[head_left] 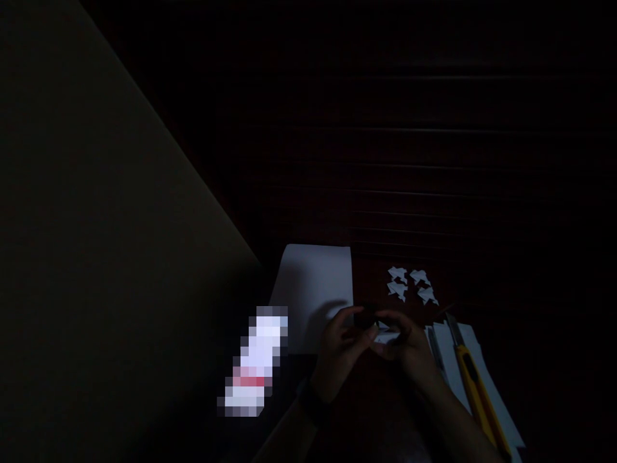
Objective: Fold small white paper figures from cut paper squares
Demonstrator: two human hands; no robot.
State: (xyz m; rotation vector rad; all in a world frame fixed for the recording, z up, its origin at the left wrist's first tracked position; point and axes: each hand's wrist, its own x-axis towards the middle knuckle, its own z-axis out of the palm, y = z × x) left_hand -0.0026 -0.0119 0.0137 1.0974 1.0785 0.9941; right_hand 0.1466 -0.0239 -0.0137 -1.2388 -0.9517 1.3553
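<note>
Between the fingertips of both hands is a small piece of folded white paper (385, 336). My left hand (341, 341), with a dark band at the wrist, is closed and pinches the paper's left side. On the right side, my right hand (407, 341) is closed on it with bent fingers. Much of the paper is hidden by the fingers, and the dim light hides its exact shape. Beyond my right hand lie several small folded white paper figures (397, 290), grouped in two short columns on the dark table.
A yellow utility knife (477, 392) lies on white paper sheets (501, 411) at the right. Left of my hands is a larger white sheet (318, 276). A bright, pixelated screen-like object (258, 360) glows nearby. A dark slatted surface (434, 128) rises behind, beside a pale wall (96, 225).
</note>
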